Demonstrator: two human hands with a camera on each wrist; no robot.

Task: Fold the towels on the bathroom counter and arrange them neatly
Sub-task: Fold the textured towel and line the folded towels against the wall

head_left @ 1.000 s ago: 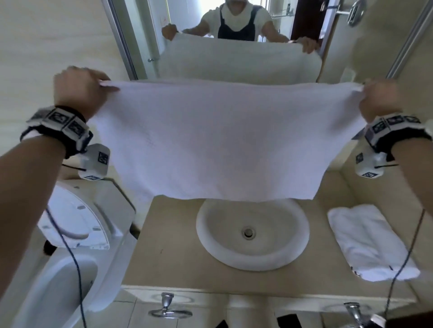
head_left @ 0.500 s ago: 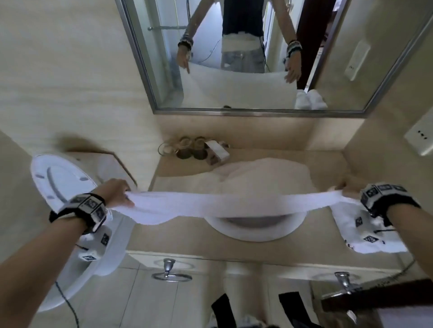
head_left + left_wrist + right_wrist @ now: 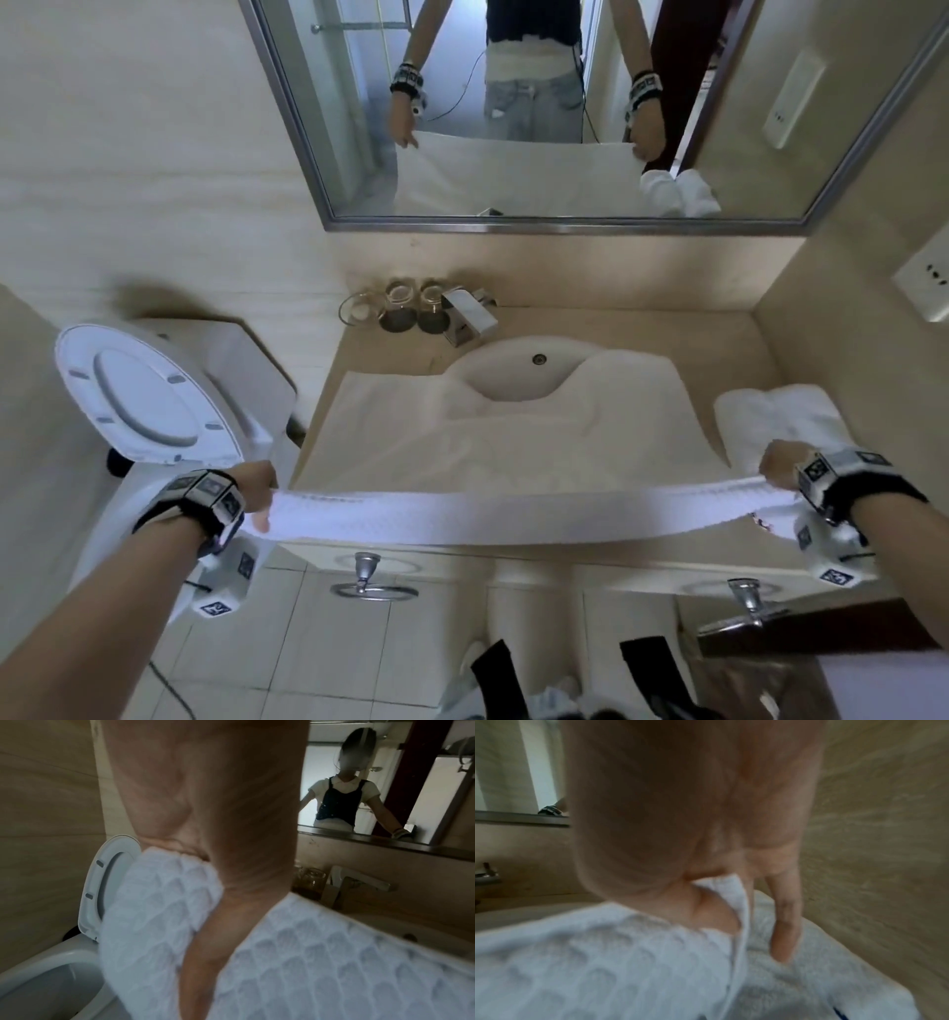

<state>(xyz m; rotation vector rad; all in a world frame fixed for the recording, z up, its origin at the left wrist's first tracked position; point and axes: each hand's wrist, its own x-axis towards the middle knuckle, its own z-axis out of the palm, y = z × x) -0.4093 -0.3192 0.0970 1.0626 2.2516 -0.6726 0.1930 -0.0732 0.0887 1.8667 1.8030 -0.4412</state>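
Observation:
A white waffle-weave towel (image 3: 513,447) lies spread over the beige counter (image 3: 719,339) and most of the sink, its near edge held taut above the counter's front. My left hand (image 3: 259,493) grips the near left corner, and the left wrist view shows the towel (image 3: 321,963) pinched under my thumb. My right hand (image 3: 780,470) grips the near right corner, the towel's hem (image 3: 731,902) caught between thumb and fingers. A second white towel (image 3: 770,416), folded, rests on the counter at the right, partly under my right wrist.
The sink basin (image 3: 518,375) shows at the back, with a chrome tap (image 3: 470,316) and glass tumblers (image 3: 411,306) behind it. A toilet (image 3: 149,390) with raised lid stands left of the counter. A mirror (image 3: 565,128) hangs above. Towel rings (image 3: 367,580) sit below the counter edge.
The towel, held up high and spread in front of me, has come down and now lies over the counter and sink. Both hands dropped to the counter's front edge, still gripping its corners.

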